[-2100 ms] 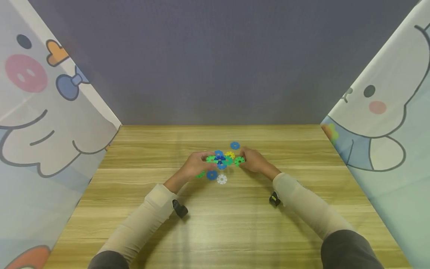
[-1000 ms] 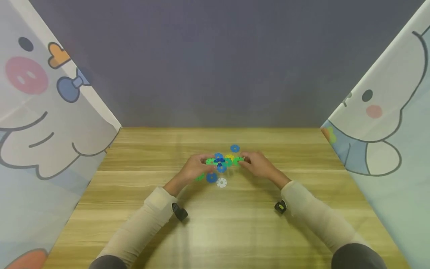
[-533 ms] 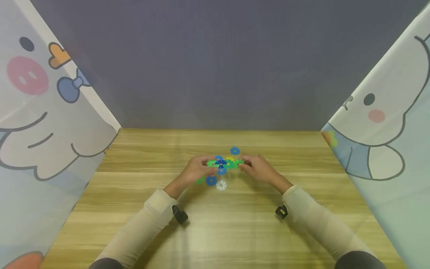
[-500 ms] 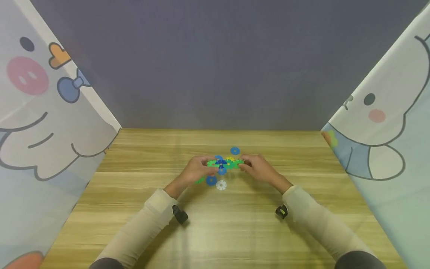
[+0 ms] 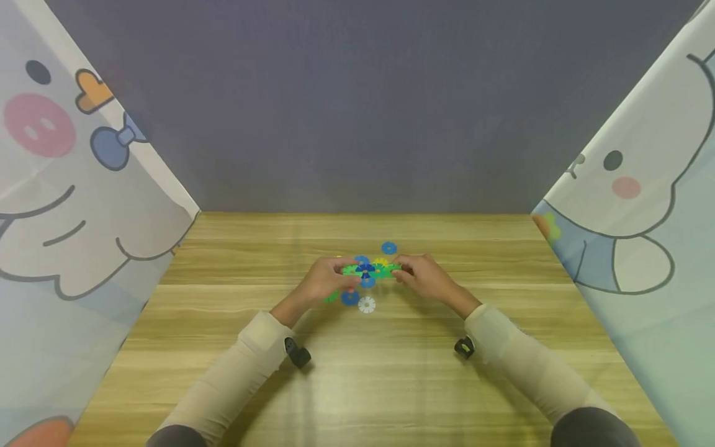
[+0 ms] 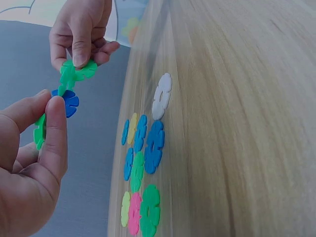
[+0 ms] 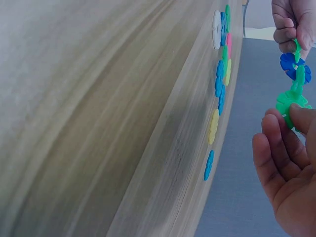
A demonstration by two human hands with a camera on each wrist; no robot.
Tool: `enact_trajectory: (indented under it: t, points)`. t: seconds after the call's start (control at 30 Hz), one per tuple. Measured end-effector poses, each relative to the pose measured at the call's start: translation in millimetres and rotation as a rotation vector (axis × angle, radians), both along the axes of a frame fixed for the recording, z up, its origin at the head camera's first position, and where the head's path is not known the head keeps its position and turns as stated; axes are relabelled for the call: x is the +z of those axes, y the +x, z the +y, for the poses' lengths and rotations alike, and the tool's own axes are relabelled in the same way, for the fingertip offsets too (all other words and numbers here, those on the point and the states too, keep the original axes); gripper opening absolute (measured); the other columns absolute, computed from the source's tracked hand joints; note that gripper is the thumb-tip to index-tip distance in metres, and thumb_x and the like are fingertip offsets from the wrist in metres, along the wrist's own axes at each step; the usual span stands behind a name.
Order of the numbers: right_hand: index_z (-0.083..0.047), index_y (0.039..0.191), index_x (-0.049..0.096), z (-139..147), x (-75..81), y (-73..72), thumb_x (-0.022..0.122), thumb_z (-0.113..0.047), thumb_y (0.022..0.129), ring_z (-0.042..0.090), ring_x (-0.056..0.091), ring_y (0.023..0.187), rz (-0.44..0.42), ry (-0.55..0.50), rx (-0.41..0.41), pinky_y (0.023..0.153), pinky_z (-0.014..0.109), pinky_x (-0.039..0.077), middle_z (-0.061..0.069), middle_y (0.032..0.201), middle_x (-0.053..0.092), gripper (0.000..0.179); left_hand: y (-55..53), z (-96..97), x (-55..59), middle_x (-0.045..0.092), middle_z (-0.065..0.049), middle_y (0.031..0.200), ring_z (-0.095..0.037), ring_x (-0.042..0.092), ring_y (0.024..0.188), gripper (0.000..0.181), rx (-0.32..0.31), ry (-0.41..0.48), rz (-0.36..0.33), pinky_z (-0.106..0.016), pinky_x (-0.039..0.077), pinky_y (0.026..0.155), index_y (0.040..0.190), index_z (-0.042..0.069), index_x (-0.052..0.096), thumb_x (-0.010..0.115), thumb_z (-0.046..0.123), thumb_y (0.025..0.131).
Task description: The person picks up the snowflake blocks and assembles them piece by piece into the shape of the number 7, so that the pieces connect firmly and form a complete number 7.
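Both hands hold a short chain of slotted plastic snowflake discs above the table. My left hand (image 5: 324, 278) pinches its left green disc (image 6: 39, 132) between thumb and fingers. A dark blue disc (image 7: 289, 64) is slotted crosswise in the middle, with another green disc (image 7: 300, 76) joined to its right side. My right hand (image 5: 426, 276) pinches the right-end green disc (image 7: 289, 105) between thumb and index finger. That disc meets the neighbouring green one edge to edge, set at an angle to it. The right hand's other fingers are loosely bent.
Loose discs lie flat on the wooden table (image 5: 368, 372) below the hands: a white disc (image 5: 367, 305), a blue disc (image 5: 389, 248), a yellow disc (image 7: 213, 127), a pink disc (image 6: 134, 213) and several more. A grey panel (image 5: 357, 112) stands behind; printed cloths flank both sides.
The right hand has turned its green disc and brought it left, from apart to against the chain's right end. The left hand keeps its hold nearly still. The loose discs lie as before.
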State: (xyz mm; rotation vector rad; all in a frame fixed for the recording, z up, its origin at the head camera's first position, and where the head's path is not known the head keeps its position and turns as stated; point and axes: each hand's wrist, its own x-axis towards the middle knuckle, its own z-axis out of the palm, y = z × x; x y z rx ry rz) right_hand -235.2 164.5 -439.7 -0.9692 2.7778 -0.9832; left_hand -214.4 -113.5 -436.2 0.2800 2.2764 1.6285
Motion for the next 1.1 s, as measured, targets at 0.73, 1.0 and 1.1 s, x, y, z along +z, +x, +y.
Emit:
enact_trajectory:
  t: [0.73, 1.0, 1.1]
  points:
    - [-0.009, 0.104, 0.072, -7.4, 1.2, 1.3, 0.066, -0.014, 0.100, 0.019, 0.067, 0.064, 0.055, -0.007, 0.025, 0.056, 0.021, 0.049, 0.007, 0.077, 0.072, 0.009, -2.6, -3.2, 1.4, 0.076, -0.018, 0.080, -0.028, 0.077, 0.079, 0.056, -0.076, -0.071, 0.082, -0.051, 0.062, 0.068, 0.143, 0.002, 0.056, 0.075, 0.020, 0.093]
    - [-0.010, 0.099, 0.071, -10.1, -1.5, -0.4, 0.066, -0.015, 0.100, 0.003, 0.050, 0.056, 0.088, 0.043, 0.016, 0.054, 0.020, 0.044, 0.001, 0.072, 0.069, 0.008, -5.2, -3.9, -1.6, 0.078, -0.015, 0.082, -0.029, 0.072, 0.064, 0.059, -0.110, -0.111, 0.140, -0.024, 0.046, 0.043, 0.144, -0.003, 0.054, 0.074, 0.021, 0.095]
    - [-0.010, 0.096, 0.071, -9.4, -5.2, -0.5, 0.067, -0.016, 0.099, 0.001, 0.042, 0.054, 0.107, 0.048, 0.029, 0.053, 0.019, 0.040, -0.002, 0.066, 0.062, 0.007, -3.8, -5.1, -3.4, 0.077, -0.008, 0.078, -0.026, 0.070, 0.063, 0.059, -0.117, -0.144, 0.140, -0.021, 0.031, 0.041, 0.144, -0.001, 0.054, 0.074, 0.024, 0.094]
